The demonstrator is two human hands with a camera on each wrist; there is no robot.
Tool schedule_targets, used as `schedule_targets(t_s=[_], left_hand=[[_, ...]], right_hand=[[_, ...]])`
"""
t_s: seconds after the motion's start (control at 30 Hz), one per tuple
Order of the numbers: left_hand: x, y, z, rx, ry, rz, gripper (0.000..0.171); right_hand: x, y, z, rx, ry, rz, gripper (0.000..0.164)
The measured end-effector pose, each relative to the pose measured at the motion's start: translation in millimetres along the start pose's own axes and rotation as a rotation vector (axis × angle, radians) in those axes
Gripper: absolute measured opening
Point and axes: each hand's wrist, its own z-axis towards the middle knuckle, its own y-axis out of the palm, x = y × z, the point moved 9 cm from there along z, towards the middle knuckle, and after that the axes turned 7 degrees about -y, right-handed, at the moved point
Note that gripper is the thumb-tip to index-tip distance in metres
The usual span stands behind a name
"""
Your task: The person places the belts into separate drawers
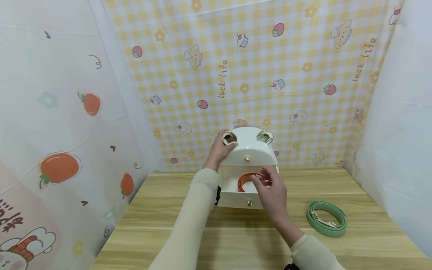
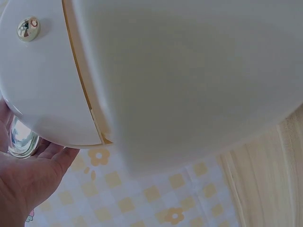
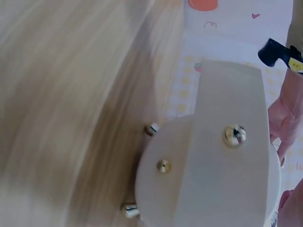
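Note:
A white domed drawer box (image 1: 248, 146) with two gold eye-like domes stands on the table, its lower drawer (image 1: 233, 200) pulled out. My left hand (image 1: 221, 148) holds the box's upper left side, thumb in front of the gold dome (image 2: 22, 137) and fingers around behind. Inside the drawer lies a coiled orange belt (image 1: 243, 182). My right hand (image 1: 274, 191) reaches over the drawer's right side, thumb and fingers spread apart beside the belt coil. In the right wrist view the drawer front (image 3: 227, 175) hides the belt.
A coiled green belt (image 1: 329, 230) with a pale buckle lies on the wooden table (image 1: 162, 210), right of the box. A yellow checked cloth (image 1: 249, 75) hangs behind the table, and white printed cloth (image 1: 67, 123) hangs at the left.

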Motion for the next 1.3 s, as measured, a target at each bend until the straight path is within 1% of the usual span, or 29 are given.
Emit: schedule_targets(t_s=[0.1, 0.27, 0.4, 0.53, 0.77, 0.9, 1.0, 1.3], left_hand=[[0.1, 0.1, -0.5, -0.001, 0.002, -0.001, 0.07], [0.6, -0.2, -0.3, 0.003, 0.006, 0.005, 0.068], [-0.1, -1.4, 0.7, 0.009, 0.007, 0.02, 0.068], [-1.9, -1.6, 2.5, 0.011, 0.002, 0.026, 0.068], [-2.9, 0.1, 5.1, 0.0, -0.013, 0.01, 0.068], [-0.3, 0.6, 3.1, -0.003, 0.001, 0.018, 0.069], [1.7, 1.5, 2.1, -0.008, 0.018, 0.021, 0.07], [-0.4, 0.2, 3.7, 0.001, 0.02, 0.036, 0.07]], right_hand=[[1.1, 0.1, -8.8, 0.037, -0.007, 0.005, 0.04], [4.6, -1.6, -27.9, 0.143, 0.002, 0.054, 0.037], [9.5, 1.5, -49.0, 0.237, 0.054, 0.085, 0.036], [17.8, 8.5, -69.9, 0.296, 0.113, 0.083, 0.037], [37.4, 19.5, -94.0, 0.338, 0.161, 0.006, 0.033], [45.4, 23.7, -102.7, 0.35, 0.188, -0.034, 0.033], [51.0, 27.1, -107.6, 0.354, 0.212, -0.052, 0.033], [57.8, 37.4, -111.9, 0.35, 0.221, -0.045, 0.031]])
